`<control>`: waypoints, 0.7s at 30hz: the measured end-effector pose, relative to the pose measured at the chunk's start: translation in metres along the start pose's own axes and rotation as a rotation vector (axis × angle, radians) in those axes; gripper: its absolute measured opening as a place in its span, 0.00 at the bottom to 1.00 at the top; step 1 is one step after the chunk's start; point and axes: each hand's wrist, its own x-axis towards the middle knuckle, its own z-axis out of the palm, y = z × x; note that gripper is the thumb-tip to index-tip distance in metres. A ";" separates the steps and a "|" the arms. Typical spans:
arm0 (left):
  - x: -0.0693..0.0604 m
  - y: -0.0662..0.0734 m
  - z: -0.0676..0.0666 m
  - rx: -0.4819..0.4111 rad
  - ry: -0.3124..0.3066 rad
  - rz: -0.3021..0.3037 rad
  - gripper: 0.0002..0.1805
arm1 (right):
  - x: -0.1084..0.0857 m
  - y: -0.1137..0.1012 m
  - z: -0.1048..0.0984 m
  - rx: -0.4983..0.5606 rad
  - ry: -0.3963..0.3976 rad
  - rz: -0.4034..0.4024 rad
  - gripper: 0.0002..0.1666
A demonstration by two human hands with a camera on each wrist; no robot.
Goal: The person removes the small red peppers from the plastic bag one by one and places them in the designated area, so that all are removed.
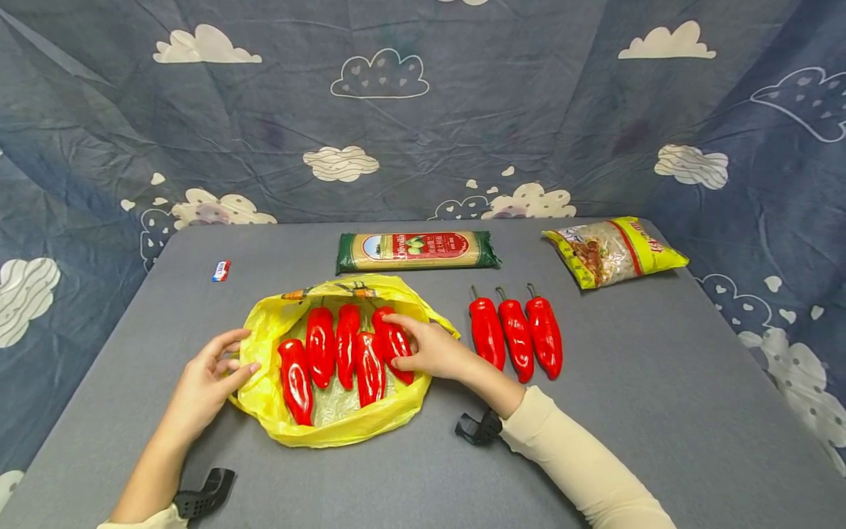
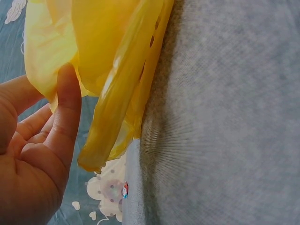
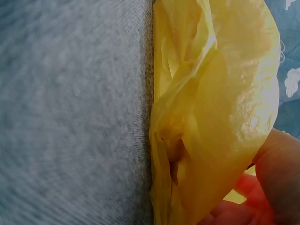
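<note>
A yellow plastic bag point(image 1: 330, 433) lies on its side with its mouth spread open, and several glossy red peppers point(image 1: 320, 345) rest inside. My left hand point(image 1: 201, 386) pinches the bag's left rim between thumb and fingers; the left wrist view shows the yellow film point(image 2: 51, 51) at the fingertips. Reaching over the right rim, my right hand point(image 1: 436, 349) grips the rightmost pepper point(image 1: 393, 342) in the bag, thumb on its near part and fingers near its top. The bag hides most of that hand in the right wrist view. Three more red peppers point(image 1: 517, 334) lie side by side to the right.
Behind the bag lies a pack of spaghetti point(image 1: 423, 251) with green ends. A yellow-and-clear food packet point(image 1: 615, 251) is at the back right. A small red, white and blue item point(image 1: 221, 271) sits at the back left of the grey table point(image 1: 634, 411).
</note>
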 end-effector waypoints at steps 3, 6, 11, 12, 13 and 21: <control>0.000 -0.001 0.000 -0.003 0.000 0.001 0.26 | -0.002 0.000 0.000 0.064 0.008 -0.002 0.40; 0.001 -0.001 0.000 -0.003 0.001 0.002 0.26 | -0.007 0.000 -0.001 0.142 0.031 -0.024 0.40; 0.001 0.000 0.000 0.002 0.001 0.003 0.26 | -0.022 -0.006 -0.009 0.285 0.038 -0.056 0.39; 0.001 0.000 0.000 0.003 0.002 0.004 0.26 | -0.026 -0.009 -0.011 0.310 0.039 -0.064 0.39; 0.001 0.000 0.000 0.005 0.002 0.004 0.26 | -0.030 -0.011 -0.014 0.338 0.043 -0.074 0.39; 0.000 0.001 -0.001 0.004 -0.001 0.000 0.26 | -0.074 -0.033 -0.046 0.488 0.196 -0.196 0.39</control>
